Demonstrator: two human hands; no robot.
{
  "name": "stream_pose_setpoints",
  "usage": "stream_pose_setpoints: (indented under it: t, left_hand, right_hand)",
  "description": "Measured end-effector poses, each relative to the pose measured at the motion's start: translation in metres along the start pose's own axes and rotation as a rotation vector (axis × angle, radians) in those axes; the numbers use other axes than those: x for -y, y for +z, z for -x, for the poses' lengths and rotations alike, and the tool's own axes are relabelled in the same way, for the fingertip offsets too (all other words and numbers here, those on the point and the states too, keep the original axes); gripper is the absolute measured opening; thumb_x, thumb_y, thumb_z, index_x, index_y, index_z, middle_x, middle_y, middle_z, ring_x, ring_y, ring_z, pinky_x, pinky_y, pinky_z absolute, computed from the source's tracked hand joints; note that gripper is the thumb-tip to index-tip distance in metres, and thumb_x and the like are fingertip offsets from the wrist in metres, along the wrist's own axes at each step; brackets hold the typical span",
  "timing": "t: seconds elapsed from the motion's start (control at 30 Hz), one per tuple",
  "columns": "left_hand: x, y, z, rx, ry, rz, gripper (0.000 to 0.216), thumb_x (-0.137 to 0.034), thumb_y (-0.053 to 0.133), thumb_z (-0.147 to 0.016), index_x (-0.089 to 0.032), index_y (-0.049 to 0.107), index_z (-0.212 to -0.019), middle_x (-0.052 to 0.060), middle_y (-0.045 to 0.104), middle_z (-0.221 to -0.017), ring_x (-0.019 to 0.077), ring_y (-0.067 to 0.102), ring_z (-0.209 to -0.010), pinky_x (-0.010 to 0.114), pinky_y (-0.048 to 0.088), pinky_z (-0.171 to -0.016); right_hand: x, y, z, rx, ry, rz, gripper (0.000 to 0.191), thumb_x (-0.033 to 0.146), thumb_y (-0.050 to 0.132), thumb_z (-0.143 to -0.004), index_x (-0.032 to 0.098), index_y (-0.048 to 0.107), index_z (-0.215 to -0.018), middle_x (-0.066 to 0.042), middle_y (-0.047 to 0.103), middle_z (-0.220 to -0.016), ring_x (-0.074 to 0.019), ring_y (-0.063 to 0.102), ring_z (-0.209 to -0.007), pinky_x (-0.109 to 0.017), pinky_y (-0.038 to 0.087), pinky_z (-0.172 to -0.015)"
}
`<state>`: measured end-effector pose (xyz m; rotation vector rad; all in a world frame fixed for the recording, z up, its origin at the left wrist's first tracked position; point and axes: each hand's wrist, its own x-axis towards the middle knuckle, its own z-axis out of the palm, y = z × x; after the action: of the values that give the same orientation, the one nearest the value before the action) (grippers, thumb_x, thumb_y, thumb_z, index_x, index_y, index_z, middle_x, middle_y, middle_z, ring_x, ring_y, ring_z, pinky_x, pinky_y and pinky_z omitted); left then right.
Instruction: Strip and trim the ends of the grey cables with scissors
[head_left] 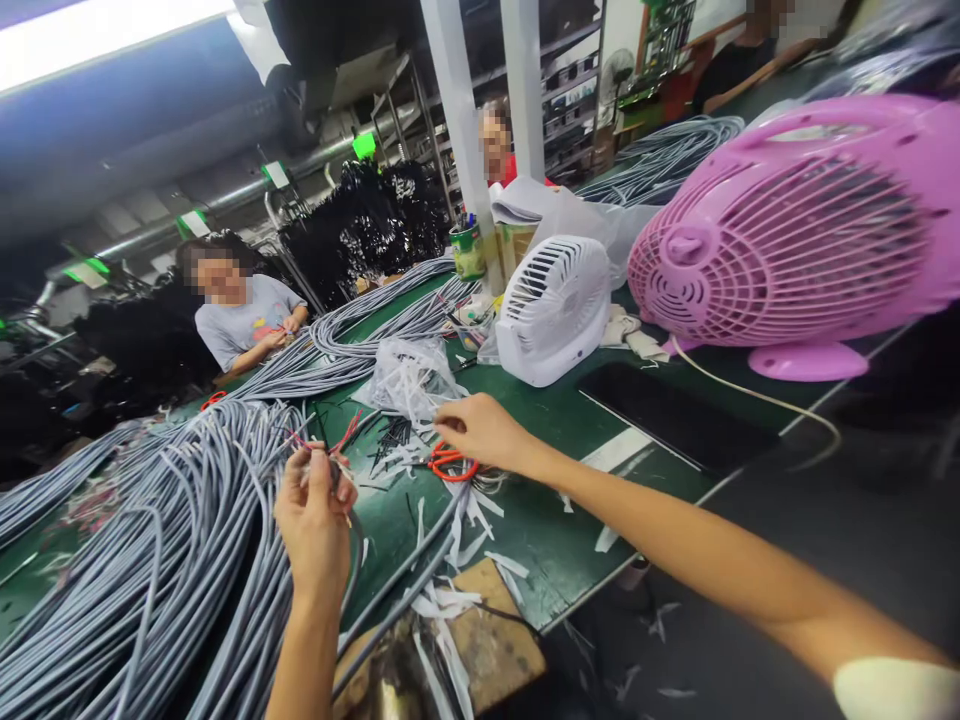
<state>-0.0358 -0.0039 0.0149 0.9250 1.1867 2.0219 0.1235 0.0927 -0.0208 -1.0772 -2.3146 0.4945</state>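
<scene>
Over a green bench (559, 550), gripping red wires (349, 430) in the left hand (315, 510) at eight o'clock; with the right hand (484, 430) curled toward six, cannot tell round what. Apparently working the wires' ends; calls for a steady left hold.

From where I stood, the grey cables (180, 560) at eight o'clock looked smooth plastic, the pink fan (817, 225) at two glossy plastic, the bag (412, 375) at nine crinkled film, the block (506, 640) at six rough wood.
</scene>
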Motion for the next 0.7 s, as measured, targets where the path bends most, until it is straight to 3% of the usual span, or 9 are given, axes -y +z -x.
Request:
stream_pose_setpoints:
  t: [0.13,0.3,0.4,0.5,0.6,0.7]
  left_hand:
    - [0.008,-0.001,-0.003,0.201,-0.221,-0.068,0.044,-0.037,0.080,-0.050,-0.016,0.059,-0.081,-0.001,0.061,-0.058,0.0050,0.047,-0.045,0.015,0.035,-0.042]
    - [0.024,-0.004,-0.003,0.301,-0.285,-0.166,0.040,-0.032,0.079,-0.053,-0.014,0.064,-0.085,0.001,0.065,-0.069,0.0071,0.054,-0.056,0.018,0.043,-0.056]
    - [0.025,-0.006,-0.004,0.304,-0.251,-0.213,0.034,-0.032,0.078,-0.053,-0.012,0.065,-0.077,0.000,0.062,-0.064,0.0080,0.053,-0.056,0.019,0.042,-0.056]
    - [0.019,-0.007,-0.004,0.294,-0.185,-0.248,0.032,-0.036,0.077,-0.054,-0.011,0.063,-0.068,-0.003,0.054,-0.052,0.0070,0.046,-0.049,0.018,0.037,-0.049]
    - [0.011,-0.007,-0.001,0.330,-0.136,-0.257,0.034,-0.043,0.073,-0.059,-0.012,0.060,-0.063,-0.004,0.047,-0.048,0.0055,0.038,-0.045,0.017,0.030,-0.043]
    - [0.003,-0.006,0.003,0.366,-0.126,-0.294,0.040,-0.050,0.070,-0.059,-0.012,0.056,-0.058,-0.005,0.041,-0.046,0.0045,0.032,-0.042,0.016,0.025,-0.040]
  right_hand:
    - [-0.011,0.007,-0.008,0.141,0.042,0.095,0.017,0.013,0.060,-0.067,0.013,0.069,-0.081,-0.010,0.068,-0.080,-0.0208,0.062,-0.077,-0.024,0.041,-0.064]
    - [-0.009,0.024,-0.006,0.234,0.081,0.127,0.017,0.005,0.060,-0.057,0.014,0.068,-0.068,-0.010,0.067,-0.068,-0.0229,0.063,-0.069,-0.024,0.041,-0.057]
    - [-0.006,0.018,-0.006,0.146,0.097,0.107,0.008,0.011,0.060,-0.060,0.014,0.064,-0.065,-0.010,0.065,-0.066,-0.0233,0.062,-0.066,-0.026,0.041,-0.056]
    - [-0.003,0.010,-0.007,0.031,0.062,0.035,0.010,0.015,0.052,-0.070,0.014,0.061,-0.076,-0.006,0.064,-0.069,-0.0172,0.060,-0.065,-0.024,0.042,-0.057]
    - [0.001,0.007,-0.005,-0.097,-0.088,-0.268,0.010,0.013,0.045,-0.074,0.014,0.054,-0.077,-0.001,0.059,-0.069,-0.0114,0.055,-0.062,-0.020,0.043,-0.058]
    - [0.005,0.006,0.000,-0.169,-0.247,-0.583,0.006,0.020,0.053,-0.071,0.016,0.049,-0.068,0.003,0.048,-0.063,-0.0098,0.044,-0.057,-0.021,0.040,-0.056]
